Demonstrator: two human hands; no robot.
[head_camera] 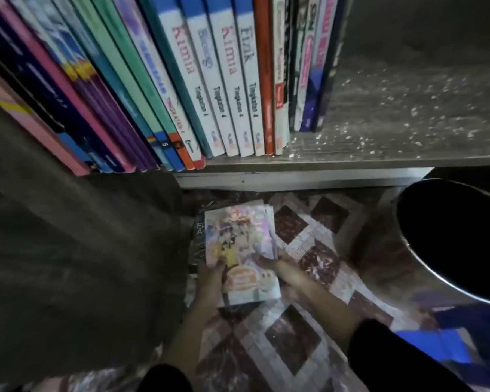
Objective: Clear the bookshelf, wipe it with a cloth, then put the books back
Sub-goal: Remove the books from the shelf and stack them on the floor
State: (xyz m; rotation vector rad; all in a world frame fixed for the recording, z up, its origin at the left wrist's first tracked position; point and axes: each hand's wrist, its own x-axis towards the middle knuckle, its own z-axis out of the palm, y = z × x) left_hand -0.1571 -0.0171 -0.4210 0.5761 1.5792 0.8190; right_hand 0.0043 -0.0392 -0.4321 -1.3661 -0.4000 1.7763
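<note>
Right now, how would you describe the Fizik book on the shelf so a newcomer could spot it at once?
Start at the dusty shelf, where a row of books stands. Near its middle are four white spines with blue tops; the Fizik book is the rightmost, against an orange-red spine. Its title is grey, while the Kimia spine to its left is lettered red.
</note>
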